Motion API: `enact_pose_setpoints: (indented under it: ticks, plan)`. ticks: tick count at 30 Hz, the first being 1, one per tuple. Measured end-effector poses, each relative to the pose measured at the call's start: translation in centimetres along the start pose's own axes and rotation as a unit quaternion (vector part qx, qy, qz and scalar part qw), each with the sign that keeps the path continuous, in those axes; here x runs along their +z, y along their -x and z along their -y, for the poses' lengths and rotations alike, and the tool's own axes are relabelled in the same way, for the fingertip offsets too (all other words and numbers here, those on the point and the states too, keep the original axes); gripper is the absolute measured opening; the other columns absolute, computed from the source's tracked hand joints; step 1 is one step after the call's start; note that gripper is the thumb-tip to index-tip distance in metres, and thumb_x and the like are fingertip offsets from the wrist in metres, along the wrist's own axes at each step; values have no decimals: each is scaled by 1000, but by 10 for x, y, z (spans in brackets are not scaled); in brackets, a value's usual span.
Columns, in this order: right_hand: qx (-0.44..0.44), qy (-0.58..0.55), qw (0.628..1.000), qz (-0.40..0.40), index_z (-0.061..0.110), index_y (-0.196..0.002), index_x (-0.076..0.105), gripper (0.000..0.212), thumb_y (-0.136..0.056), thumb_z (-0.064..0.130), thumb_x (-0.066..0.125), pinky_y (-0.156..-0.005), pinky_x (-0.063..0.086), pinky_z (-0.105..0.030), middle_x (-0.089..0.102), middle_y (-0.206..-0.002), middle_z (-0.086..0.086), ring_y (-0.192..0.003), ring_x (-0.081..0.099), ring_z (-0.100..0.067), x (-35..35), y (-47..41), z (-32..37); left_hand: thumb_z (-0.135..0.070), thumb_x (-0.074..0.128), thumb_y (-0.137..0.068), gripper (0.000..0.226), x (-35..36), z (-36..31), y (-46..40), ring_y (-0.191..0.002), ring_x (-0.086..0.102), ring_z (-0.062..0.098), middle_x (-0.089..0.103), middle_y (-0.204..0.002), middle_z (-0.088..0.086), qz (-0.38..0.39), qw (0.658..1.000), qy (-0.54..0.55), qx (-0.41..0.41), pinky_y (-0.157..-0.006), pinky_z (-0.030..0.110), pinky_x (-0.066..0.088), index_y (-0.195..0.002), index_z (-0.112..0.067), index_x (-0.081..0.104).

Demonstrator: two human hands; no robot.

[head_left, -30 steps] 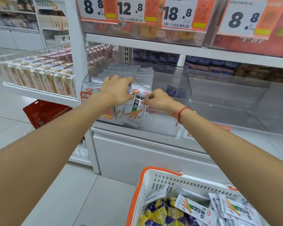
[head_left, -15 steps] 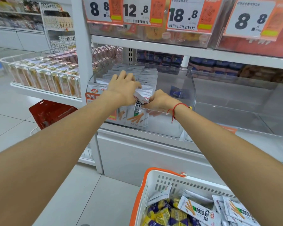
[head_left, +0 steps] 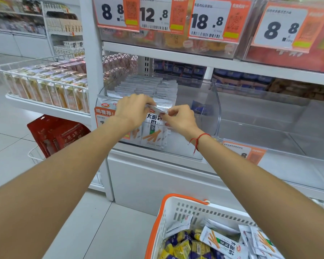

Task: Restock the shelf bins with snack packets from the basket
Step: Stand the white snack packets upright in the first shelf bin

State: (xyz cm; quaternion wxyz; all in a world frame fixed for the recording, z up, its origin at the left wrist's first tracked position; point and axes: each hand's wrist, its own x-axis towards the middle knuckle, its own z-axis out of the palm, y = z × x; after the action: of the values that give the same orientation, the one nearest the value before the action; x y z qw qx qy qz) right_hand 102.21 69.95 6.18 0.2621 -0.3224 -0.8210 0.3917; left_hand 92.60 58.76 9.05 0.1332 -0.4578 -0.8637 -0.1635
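At the front lip of the clear acrylic shelf bin (head_left: pixel 209 116), both hands meet over one white snack packet (head_left: pixel 158 109) printed with orange sticks. From the head camera, the left hand (head_left: pixel 133 110) lies on top of the packet with fingers curled down over its upper edge, and the right hand (head_left: pixel 180 118) pinches the same edge from the side between thumb and forefinger; the fingertips of both hands are partly hidden behind the packet and each other, so exactly how deep they reach into the bin cannot be told. The packet stands upright at the front of the bin, pressed against more rows of white packets (head_left: pixel 148 86) stacked behind it, whose printing is too blurred to read. A red string bracelet (head_left: pixel 198 140) circles the right wrist just below the bin's front wall. Below the bin and nearer the camera sits the white basket (head_left: pixel 176 212) with an orange rim, cut off by the lower edge of the view; inside it lie more white stick-snack packets (head_left: pixel 223 242) and yellow-and-purple packets (head_left: pixel 183 245), partly covered by the right forearm. Above the bin hang orange-and-white price tags (head_left: pixel 153 14). Right of the bin stands a second clear compartment (head_left: pixel 269 118), its contents hard to make out through the glare. Left of the bin, a wire shelf basket (head_left: pixel 45 86) holds boxed goods.
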Motion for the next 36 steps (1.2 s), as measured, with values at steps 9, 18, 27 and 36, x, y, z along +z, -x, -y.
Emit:
enact_pose_setpoints:
  ticks: [9,18,27,36]
  plan:
    - [-17,67,998,12,12,-132,49,49,-87,25,66,-99,43,-35,53,-130,-5,-119,51,-21,-31,25,5,-25,60,-92,53,-17,-19,11,-132,34,25,45,-142,2,8,998,-39,38,-105,40,29,-141,-22,41]
    - [-10,49,999,-21,31,-72,65,18,-82,16,66,-76,57,-40,71,-78,-4,-73,68,-20,-102,105,-21,-30,53,-90,19,-28,-96,69,-106,62,25,70,-108,-4,49,991,124,-22,-86,34,49,-100,-29,69]
    - [145,107,980,82,5,-93,71,14,-88,10,60,-56,49,-19,62,-65,-1,-54,57,-10,-171,199,-102,-27,54,-88,22,27,-183,137,-101,63,28,70,-104,1,186,957,215,-53,-88,34,51,-98,-25,73]
    - [307,116,928,178,-8,-105,66,27,-91,12,55,-55,47,-21,63,-75,-8,-61,57,-16,-172,292,-212,-21,55,-91,19,119,-244,218,-98,62,24,67,-109,3,377,878,296,-14,-90,36,50,-103,-18,70]
